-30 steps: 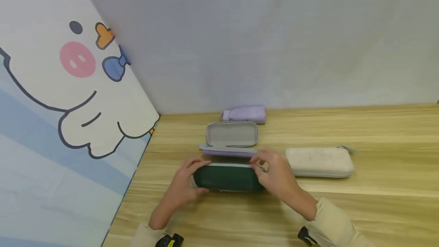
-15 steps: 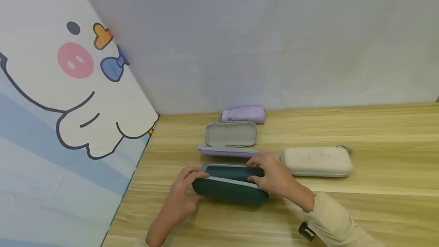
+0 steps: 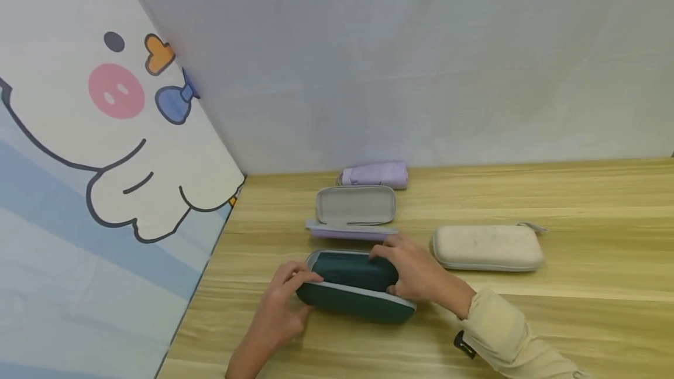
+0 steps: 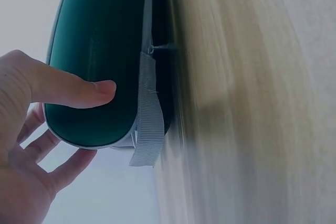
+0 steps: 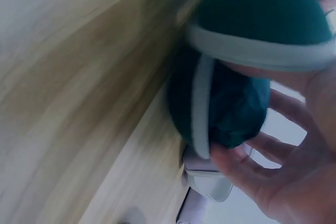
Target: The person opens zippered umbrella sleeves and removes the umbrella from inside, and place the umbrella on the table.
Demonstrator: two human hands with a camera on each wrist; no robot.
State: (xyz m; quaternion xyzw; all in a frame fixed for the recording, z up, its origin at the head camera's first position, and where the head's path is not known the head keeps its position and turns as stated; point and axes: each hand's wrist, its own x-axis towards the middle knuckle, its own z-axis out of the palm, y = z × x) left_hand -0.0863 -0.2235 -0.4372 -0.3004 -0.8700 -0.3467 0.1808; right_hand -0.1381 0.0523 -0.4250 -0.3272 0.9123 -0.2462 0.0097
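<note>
A dark green zip case [image 3: 355, 304] with pale grey edging lies unzipped, its front half tipped toward the person. Inside is a dark green folded umbrella [image 3: 350, 268], a rounded bundle of crinkled fabric. My left hand [image 3: 279, 306] holds the case's left end, fingers over the rim; in the left wrist view the thumb presses the green shell [image 4: 100, 40] beside a grey strap [image 4: 149, 114]. My right hand [image 3: 418, 271] reaches into the right end and grips the umbrella, thumb in front and fingers behind. The right wrist view shows those fingers around its fabric [image 5: 239, 111].
Just behind the green case stands an opened purple case [image 3: 351, 234] with a grey-lined lid [image 3: 355, 206]. A rolled purple umbrella [image 3: 376, 175] lies behind that, near the wall. A closed cream zip case [image 3: 487, 247] sits to the right on the wooden table [image 3: 590, 314].
The green case's front half has tipped toward the person, baring the umbrella inside. My right hand has gone from the rim into the case and onto the umbrella; my left stays at the left end.
</note>
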